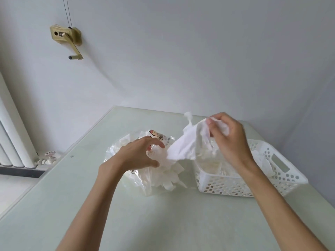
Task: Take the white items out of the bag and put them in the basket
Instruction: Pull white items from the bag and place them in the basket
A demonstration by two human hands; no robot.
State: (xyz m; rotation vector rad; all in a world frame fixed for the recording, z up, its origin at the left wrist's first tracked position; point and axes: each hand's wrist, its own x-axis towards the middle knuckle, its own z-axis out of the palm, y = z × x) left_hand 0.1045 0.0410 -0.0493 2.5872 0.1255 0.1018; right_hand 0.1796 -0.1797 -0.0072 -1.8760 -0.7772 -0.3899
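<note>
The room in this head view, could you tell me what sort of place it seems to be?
Probably a room in a home: a white radiator stands at the left, a brass hand crank with cords hangs on the plain wall, and a pale glass-topped table fills the foreground.

Pale green table [76,205], brass hand crank [68,39] on grey wall, white radiator [10,134]
</note>
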